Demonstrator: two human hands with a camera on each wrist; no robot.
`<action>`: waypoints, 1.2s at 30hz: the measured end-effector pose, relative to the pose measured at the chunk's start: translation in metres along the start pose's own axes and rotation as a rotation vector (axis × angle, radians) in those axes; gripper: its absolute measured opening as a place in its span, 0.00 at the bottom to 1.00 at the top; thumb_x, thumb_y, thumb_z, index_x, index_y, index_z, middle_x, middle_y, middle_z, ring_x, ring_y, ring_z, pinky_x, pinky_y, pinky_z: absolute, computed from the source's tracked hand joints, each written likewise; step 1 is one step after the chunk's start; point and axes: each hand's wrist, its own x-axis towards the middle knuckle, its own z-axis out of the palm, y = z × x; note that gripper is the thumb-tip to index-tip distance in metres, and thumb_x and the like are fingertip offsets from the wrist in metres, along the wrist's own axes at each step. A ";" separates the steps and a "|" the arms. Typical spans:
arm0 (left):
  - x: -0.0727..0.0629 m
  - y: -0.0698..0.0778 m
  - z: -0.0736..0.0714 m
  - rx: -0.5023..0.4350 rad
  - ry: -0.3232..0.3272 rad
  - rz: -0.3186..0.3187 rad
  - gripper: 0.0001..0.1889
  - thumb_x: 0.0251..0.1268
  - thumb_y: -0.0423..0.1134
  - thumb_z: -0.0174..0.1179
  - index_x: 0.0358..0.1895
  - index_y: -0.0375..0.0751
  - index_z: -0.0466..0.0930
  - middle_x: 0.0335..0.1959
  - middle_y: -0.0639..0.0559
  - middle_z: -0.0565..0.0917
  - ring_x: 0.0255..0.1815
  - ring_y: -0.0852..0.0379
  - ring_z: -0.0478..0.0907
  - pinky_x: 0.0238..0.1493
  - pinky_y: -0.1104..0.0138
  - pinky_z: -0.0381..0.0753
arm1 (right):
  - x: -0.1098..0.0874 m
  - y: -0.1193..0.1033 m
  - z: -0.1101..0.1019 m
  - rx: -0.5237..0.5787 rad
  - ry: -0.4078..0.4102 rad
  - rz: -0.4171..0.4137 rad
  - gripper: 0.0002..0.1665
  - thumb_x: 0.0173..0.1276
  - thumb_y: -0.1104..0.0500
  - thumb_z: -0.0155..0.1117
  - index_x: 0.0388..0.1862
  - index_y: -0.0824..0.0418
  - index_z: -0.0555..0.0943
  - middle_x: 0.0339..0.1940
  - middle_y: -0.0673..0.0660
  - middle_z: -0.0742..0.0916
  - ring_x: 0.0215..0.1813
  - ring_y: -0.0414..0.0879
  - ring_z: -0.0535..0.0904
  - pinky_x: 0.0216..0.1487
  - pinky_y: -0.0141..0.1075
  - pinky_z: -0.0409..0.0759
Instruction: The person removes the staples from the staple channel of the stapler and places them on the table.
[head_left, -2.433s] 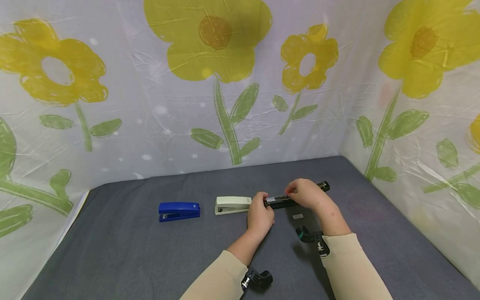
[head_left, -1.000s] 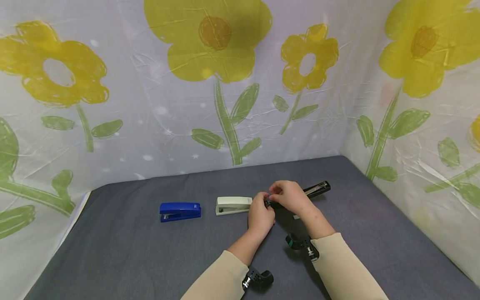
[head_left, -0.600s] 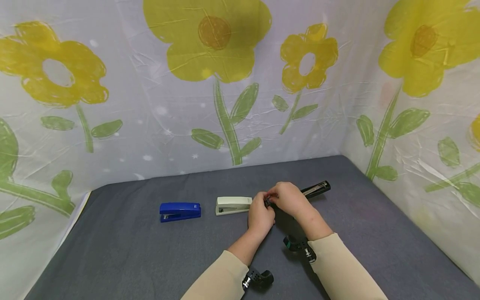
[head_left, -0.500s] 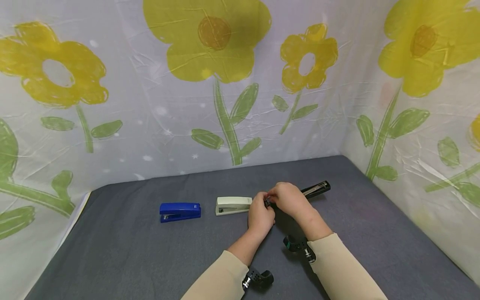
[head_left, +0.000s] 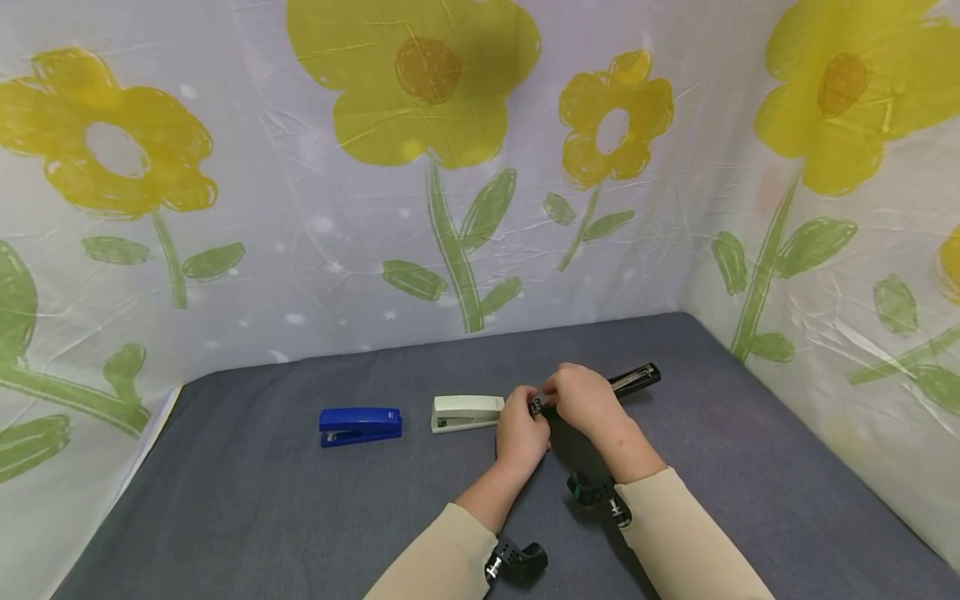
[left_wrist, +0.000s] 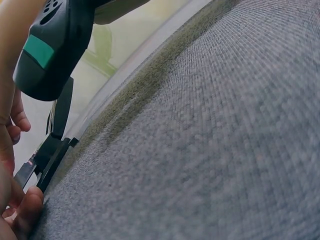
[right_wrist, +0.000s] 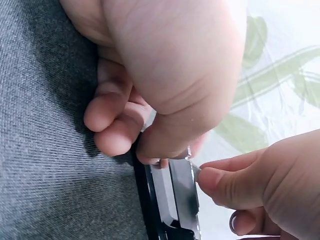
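Observation:
A black stapler (head_left: 636, 378) is opened out, its far arm sticking up to the right in the head view. My left hand (head_left: 521, 429) grips its front end, with fingers and thumb around it. My right hand (head_left: 588, 402) is just right of the left, over the stapler's middle. In the right wrist view my right hand (right_wrist: 270, 190) pinches a small grey metal piece (right_wrist: 196, 171) at the edge of the silver magazine (right_wrist: 184, 192); its kind is unclear. The left wrist view shows part of the stapler (left_wrist: 47, 155) between both hands.
A cream stapler (head_left: 467, 413) stands just left of my left hand, and a blue stapler (head_left: 361, 427) farther left. Dark grey cloth (head_left: 337, 517) covers the table. A curtain with yellow flowers (head_left: 438, 71) hangs behind and at the right.
My right hand has come left along the stapler to its front end, then drawn back slightly. The small pale strip seen earlier on the cloth is hidden now. The left hand keeps its grip.

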 end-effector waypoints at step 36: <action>0.001 -0.001 0.002 0.045 0.064 0.037 0.17 0.62 0.21 0.60 0.54 0.33 0.80 0.51 0.41 0.83 0.50 0.45 0.82 0.50 0.52 0.81 | -0.011 0.009 -0.034 0.261 -0.387 0.040 0.05 0.65 0.68 0.72 0.36 0.58 0.89 0.36 0.50 0.87 0.35 0.43 0.80 0.39 0.42 0.82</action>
